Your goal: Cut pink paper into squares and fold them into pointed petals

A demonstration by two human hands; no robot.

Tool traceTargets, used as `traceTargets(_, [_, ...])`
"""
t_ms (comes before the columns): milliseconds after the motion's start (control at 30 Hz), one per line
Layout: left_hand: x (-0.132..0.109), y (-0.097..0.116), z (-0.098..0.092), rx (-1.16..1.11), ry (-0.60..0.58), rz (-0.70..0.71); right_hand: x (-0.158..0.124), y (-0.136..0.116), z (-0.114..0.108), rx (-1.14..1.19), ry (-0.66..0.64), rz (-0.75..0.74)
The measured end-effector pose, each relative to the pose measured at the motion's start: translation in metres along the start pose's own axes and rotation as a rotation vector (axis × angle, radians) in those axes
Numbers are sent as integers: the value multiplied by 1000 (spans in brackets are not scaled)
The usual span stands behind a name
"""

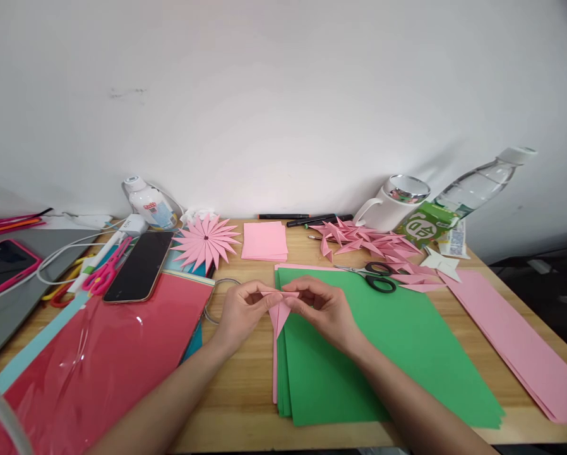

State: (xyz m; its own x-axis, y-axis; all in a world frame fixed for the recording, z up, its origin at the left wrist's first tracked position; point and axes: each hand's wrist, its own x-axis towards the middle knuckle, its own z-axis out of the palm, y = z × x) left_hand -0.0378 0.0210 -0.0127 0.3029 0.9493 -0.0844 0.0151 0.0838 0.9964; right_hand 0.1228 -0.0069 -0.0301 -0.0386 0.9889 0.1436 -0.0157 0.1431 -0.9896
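Note:
A small sheet of pink paper (278, 318), folded to a point at the bottom with a crease down its middle, is held above the left edge of the green paper stack (369, 360). My left hand (244, 309) pinches its upper left part between thumb and fingers. On the upper right, my right hand (322, 309) pinches it the same way, and the two thumbs nearly meet. Fingers hide part of the top edge. Behind the hands lie a stack of pink squares (264, 240) and a many-pointed pink paper star (206, 238).
Black-handled scissors (378, 278) rest on the green stack's far edge. Folded pink pieces (364, 240) are heaped behind, near a white mug (392, 202) and a leaning plastic bottle (482, 183). Pink strips (515, 341) lie right; a phone (140, 266) and red sheets (117, 354) lie left.

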Motion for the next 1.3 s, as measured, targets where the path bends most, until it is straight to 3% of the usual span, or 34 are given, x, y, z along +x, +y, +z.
traceTargets(200, [-1,-1,-1,55,-8,31,-1,-6,-2,-75,34,6])
traceTargets(333, [-2,2,0,104,-37,11,-3,-9,-1,6,7,84])
traceTargets(433, [-2,4,1,144,-6,1,-4,-8,2,91,15,174])
traceTargets(700, [-3,0,2,134,56,54,-3,-8,4,31,-36,186])
traceTargets(800, [-3,0,1,107,9,153,-5,-8,3,24,24,86])
traceTargets(900, [-2,0,0,24,55,215,-4,-7,2,-38,77,-117])
traceTargets(1000, [0,-3,0,-128,124,91,-3,-5,1,-116,104,-219])
traceTargets(1133, [3,-6,1,-314,-16,-137,-2,-2,0,-211,142,-260])
traceTargets(1200, [3,-6,2,-296,-83,-167,-2,0,0,-224,133,-250])
traceTargets(1300, [2,-5,3,-227,-84,-151,-3,3,1,-183,128,-226])
